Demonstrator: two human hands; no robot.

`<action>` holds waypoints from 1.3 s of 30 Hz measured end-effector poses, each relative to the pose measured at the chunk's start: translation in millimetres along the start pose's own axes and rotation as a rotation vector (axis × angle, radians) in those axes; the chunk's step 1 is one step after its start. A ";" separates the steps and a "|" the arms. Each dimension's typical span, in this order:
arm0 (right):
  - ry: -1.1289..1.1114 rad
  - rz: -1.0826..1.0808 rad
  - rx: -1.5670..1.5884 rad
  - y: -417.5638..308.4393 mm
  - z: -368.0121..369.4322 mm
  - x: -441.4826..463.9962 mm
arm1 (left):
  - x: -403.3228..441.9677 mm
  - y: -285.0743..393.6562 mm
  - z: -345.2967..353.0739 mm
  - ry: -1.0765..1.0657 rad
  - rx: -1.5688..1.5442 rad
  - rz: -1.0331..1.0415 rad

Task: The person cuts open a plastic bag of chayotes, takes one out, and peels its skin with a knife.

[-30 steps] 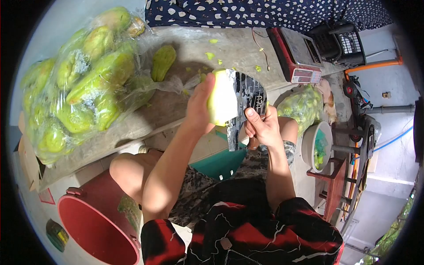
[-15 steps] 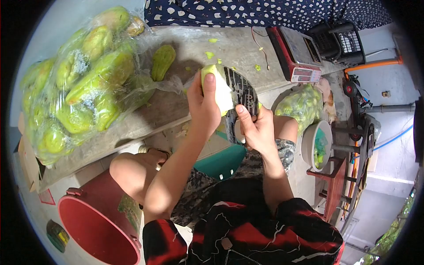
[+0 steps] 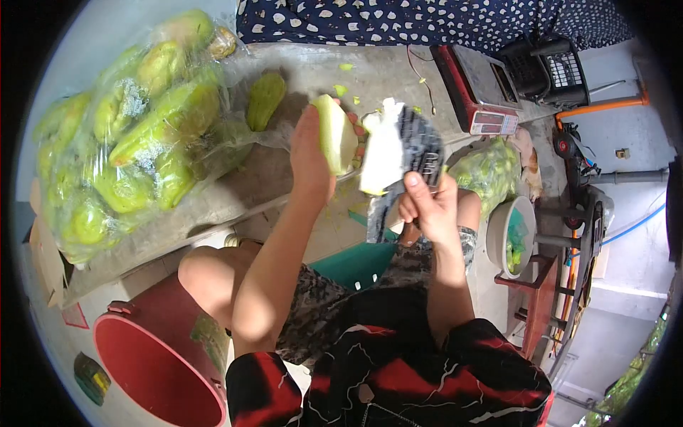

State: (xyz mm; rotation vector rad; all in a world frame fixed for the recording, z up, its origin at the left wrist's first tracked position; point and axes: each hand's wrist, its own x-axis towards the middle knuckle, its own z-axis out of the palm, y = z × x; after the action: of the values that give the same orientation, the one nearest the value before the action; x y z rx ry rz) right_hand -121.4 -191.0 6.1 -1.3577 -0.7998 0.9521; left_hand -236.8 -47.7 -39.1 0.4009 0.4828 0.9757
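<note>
My left hand point(image 3: 309, 153) is closed around a cut green papaya point(image 3: 337, 132), its pale flesh turned to the right. Fingertips curl over the papaya's far side. In my right hand point(image 3: 429, 206) is a wide dark knife point(image 3: 421, 146) with light markings on the blade, gripped with the thumb on top. A pale, bright slab of papaya point(image 3: 383, 151) lies against the blade's left side, apart from the papaya in my left hand. One whole green papaya point(image 3: 266, 101) rests on the grey ledge beyond my left hand.
A clear plastic bag point(image 3: 135, 135) full of green papayas fills the left. Below stands a red bin point(image 3: 153, 370). A red scale point(image 3: 473, 89) and black crate point(image 3: 548, 71) are at the back right. A bag point(image 3: 491, 171) and white basin point(image 3: 506, 238) hold green pieces.
The knife and my right hand have moved right, away from the papaya, with the pale slab against the blade. My left hand has tilted the papaya and shifted slightly left.
</note>
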 end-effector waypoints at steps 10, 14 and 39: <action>0.067 -0.342 -1.121 8.1 -4.7 -22.2 | 10.6 -3.8 -15.4 -0.107 -0.090 0.165; -0.039 -0.459 -1.144 14.1 15.9 -33.1 | 7.4 -13.6 -15.4 -0.063 -0.059 0.276; -0.103 -0.562 -1.096 6.5 50.0 -36.6 | -10.2 -7.2 -6.0 -0.119 0.042 0.535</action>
State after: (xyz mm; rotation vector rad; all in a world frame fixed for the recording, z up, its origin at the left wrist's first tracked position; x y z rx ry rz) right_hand -182.6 -203.0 5.6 -1.8160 -1.8117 0.0717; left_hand -240.0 -59.4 -45.7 0.6411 0.2903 1.4494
